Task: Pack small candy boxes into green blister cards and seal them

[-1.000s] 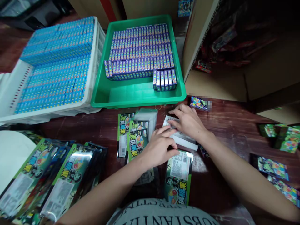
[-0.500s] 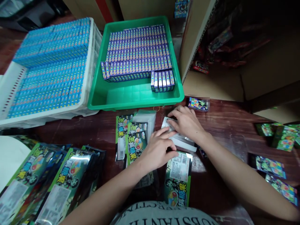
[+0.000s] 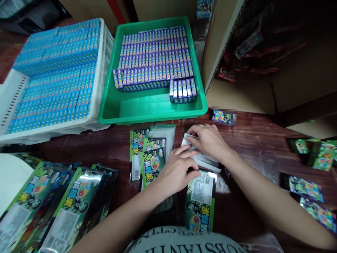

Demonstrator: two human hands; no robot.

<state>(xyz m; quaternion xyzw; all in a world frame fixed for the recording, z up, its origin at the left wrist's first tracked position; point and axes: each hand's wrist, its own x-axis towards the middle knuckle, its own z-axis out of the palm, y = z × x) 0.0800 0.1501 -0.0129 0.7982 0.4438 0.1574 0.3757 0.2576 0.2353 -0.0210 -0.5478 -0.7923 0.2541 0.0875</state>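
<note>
A small stack of white sheets (image 3: 207, 164), looking like label stickers, lies on the dark wooden surface, mostly covered by my hands. My right hand (image 3: 210, 142) rests over it with bent fingers pinching near its upper left corner. From the left, my left hand (image 3: 179, 168) lays its outstretched fingertips on the sheets, thumb spread apart from them. Just below that thumb lies a green and black candy pouch (image 3: 200, 207) with a white label on it. Beside my left hand is a pile of similar pouches (image 3: 152, 163), and clear plastic sleeves (image 3: 170, 131) lie behind.
A green tray (image 3: 147, 116) of purple candy boxes stands at the back, beside a white crate (image 3: 97, 102) of blue boxes. More pouches (image 3: 79, 189) lie at left. Loose boxes (image 3: 305, 186) lie at right, near an open carton (image 3: 244, 95). A rubber band (image 3: 176, 122) lies by the tray.
My right hand has shifted slightly down and its fingers have drawn closer over the sheets. My left hand has barely moved.
</note>
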